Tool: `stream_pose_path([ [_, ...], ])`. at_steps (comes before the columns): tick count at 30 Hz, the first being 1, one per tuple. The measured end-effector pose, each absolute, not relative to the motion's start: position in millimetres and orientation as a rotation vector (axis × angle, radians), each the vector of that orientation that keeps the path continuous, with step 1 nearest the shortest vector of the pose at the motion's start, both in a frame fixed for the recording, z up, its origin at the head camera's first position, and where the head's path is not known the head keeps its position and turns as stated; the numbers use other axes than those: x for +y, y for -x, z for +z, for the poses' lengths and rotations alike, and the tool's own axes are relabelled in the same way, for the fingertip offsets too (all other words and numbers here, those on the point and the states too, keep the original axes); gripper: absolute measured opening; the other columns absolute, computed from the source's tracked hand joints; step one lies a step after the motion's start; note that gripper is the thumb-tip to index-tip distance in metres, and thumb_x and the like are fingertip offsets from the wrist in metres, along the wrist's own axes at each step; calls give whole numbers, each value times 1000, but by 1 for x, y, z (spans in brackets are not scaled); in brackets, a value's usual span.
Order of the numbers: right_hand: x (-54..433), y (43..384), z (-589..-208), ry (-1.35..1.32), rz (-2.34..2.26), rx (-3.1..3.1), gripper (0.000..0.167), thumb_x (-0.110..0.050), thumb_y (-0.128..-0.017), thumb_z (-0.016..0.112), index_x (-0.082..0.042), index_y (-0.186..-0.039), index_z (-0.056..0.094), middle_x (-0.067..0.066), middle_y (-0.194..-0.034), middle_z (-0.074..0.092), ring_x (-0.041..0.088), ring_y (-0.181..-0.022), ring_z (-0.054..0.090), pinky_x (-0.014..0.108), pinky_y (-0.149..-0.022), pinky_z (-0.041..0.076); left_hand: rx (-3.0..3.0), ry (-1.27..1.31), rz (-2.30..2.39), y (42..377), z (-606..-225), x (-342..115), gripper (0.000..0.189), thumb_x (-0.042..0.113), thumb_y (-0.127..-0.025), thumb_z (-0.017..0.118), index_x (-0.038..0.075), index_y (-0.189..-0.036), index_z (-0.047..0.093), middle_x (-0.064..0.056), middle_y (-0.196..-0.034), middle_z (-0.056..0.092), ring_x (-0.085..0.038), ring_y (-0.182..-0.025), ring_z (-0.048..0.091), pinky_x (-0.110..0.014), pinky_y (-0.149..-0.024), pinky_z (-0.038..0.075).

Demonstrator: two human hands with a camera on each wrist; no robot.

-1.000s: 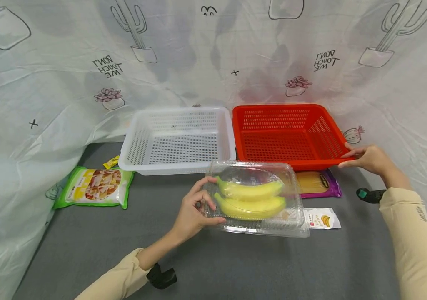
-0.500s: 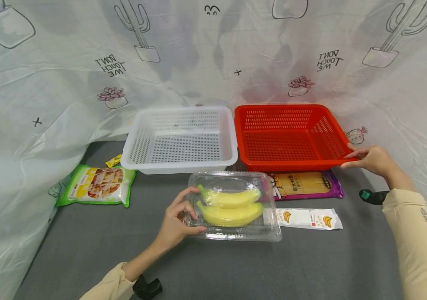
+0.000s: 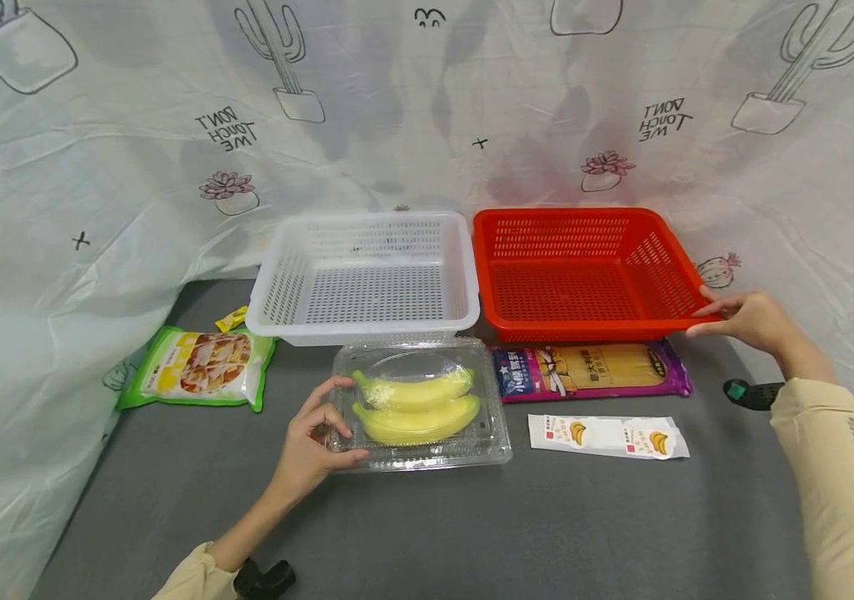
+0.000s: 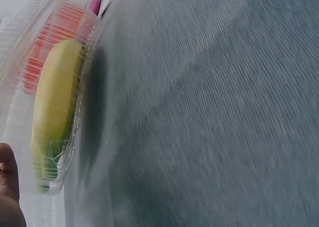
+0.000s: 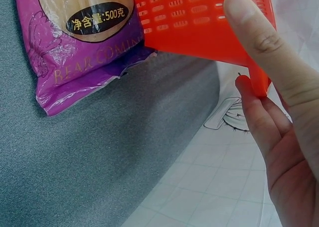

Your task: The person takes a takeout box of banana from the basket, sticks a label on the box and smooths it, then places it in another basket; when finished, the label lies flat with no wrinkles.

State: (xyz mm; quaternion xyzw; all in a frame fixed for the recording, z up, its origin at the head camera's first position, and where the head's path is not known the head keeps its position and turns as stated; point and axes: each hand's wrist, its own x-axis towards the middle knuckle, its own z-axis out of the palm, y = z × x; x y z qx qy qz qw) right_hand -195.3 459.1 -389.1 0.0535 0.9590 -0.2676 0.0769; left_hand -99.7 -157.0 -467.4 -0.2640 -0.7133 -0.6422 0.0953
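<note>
While the clear, ribbed plastic box [image 3: 495, 427] is before the white basket [image 3: 367, 333], its long axis runs left to right, the curved bananas [image 3: 415, 422] inside pointing green tips leftward. The left hand [image 3: 305, 450] pinches its left edge; the right hand [image 3: 755, 319] pinches the perforated red basket [image 3: 599, 331].

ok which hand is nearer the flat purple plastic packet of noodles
Right. The right hand pinches the rim of the red rectangular plastic basket, close to the right end of the packet; the left hand grips the clear plastic box, which is between it and the packet.
</note>
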Motion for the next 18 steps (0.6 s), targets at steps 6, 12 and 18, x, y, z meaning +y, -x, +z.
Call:
stream_pose_path([
  [6,460,195,-390,-174,-790,2884,60,-44,-77,79,9,-102,70,38,-125,49,34,-92,43,33,-62,40,-2127,769,-1898,105,-472,-176,41,-23,-55,81,4,-73,56,-27,-132,43,-9,-45,33,-23,-38,35],
  [12,459,194,-389,-174,-800,2866,62,-43,-77,78,11,-104,68,36,-132,40,40,-98,42,36,-67,41,-2111,812,-1908,111,-476,-191,39,-26,-56,79,1,-73,56,-28,-132,42,-8,-48,37,-24,-39,36],
  [18,458,194,-388,-156,-814,2871,59,-41,-77,80,12,-103,69,34,-133,38,40,-99,43,37,-68,40,-2120,804,-1925,116,-476,-204,39,-27,-57,77,1,-74,55,-21,-135,43,-10,-48,36,-26,-38,35],
])
